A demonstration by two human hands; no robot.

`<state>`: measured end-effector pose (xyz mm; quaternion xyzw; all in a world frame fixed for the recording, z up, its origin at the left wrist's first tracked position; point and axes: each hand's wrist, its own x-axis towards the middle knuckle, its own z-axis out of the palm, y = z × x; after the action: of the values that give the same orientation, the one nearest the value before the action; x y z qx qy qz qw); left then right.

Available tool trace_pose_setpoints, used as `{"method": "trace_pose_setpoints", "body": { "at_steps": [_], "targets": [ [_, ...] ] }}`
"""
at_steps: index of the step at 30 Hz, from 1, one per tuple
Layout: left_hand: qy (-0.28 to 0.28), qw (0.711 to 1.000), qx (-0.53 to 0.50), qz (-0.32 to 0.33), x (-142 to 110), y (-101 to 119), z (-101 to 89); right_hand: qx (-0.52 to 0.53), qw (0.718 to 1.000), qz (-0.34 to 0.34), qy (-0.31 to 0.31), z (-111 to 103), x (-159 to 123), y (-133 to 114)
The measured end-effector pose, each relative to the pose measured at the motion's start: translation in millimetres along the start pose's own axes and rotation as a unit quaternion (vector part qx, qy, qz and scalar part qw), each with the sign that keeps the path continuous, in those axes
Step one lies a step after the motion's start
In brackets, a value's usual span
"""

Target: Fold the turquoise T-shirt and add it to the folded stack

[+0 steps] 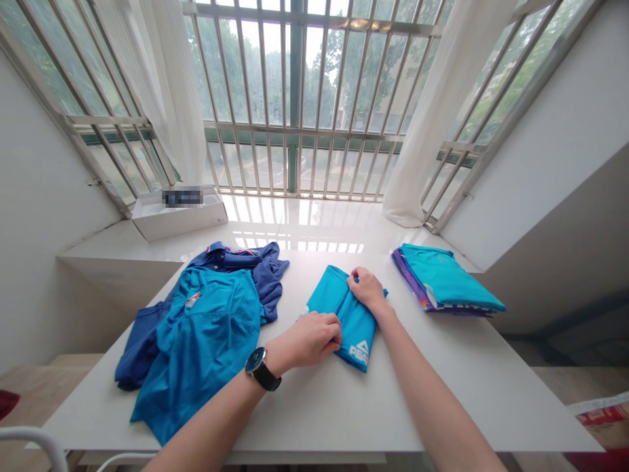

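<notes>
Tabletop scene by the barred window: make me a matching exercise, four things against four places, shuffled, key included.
1. Watch
2. White box
3. Folded stack
4. Blue garment with white logo

A. On the right side of the table
B. Touched by left hand and right hand
C. On the left wrist
D. On the windowsill

Pairs: 1-C, 2-D, 3-A, 4-B

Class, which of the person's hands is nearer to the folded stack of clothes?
Right. The right hand is at the far part of the blue garment, left of the folded stack; the left hand is at that garment's near left side, farther away.
</notes>
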<state>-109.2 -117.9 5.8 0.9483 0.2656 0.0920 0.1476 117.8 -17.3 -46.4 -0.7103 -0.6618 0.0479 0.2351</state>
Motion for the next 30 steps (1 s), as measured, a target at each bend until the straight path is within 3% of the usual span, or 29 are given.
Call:
{"method": "trace_pose_setpoints", "body": {
  "at_steps": [30],
  "targets": [
    [0.001,0.999,0.038,0.000,-0.7,1.8,1.3,-0.009,1.000,0.001,-0.013,-1.5,-0.9,-1.2]
  ]
}}
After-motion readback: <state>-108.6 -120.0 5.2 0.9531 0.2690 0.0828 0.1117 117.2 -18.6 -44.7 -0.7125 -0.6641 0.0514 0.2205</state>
